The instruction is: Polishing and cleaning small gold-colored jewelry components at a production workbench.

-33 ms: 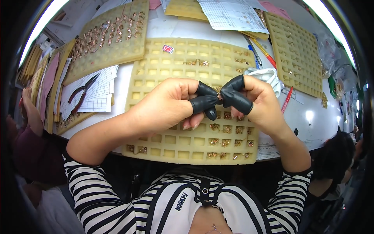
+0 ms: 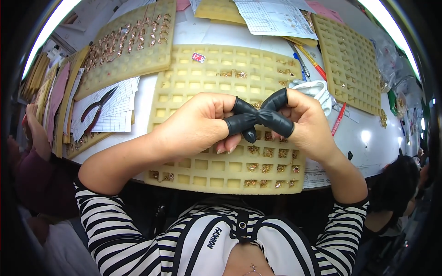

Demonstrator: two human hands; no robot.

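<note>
My left hand [image 2: 205, 117] and my right hand [image 2: 307, 120] meet fingertip to fingertip over a pale yellow slotted tray [image 2: 193, 187]. Black finger cots [image 2: 240, 123] cover the thumb and index finger of each hand. Both hands are closed in a pinch around a small gold-coloured jewellery piece, now almost wholly hidden by the fingertips. Below and right of my hands, several gold-coloured jewellery pieces [image 2: 266, 168] sit in the tray's square slots. More jewellery pieces [image 2: 240, 74] lie in its far rows, near a small red-and-white tag [image 2: 198, 57].
On the left, a tray of rings [image 2: 129, 39] stands beyond red-handled pliers [image 2: 95, 110] on paper sheets. At right are another slotted tray [image 2: 347, 64], a white cloth [image 2: 317, 92], a red pen [image 2: 339, 118] and a blue pen [image 2: 301, 64]. Other people are at both sides.
My right fingertips have shifted slightly left and closed in against the left ones. The gold-coloured piece showing between them before is now mostly covered. My left hand has hardly moved.
</note>
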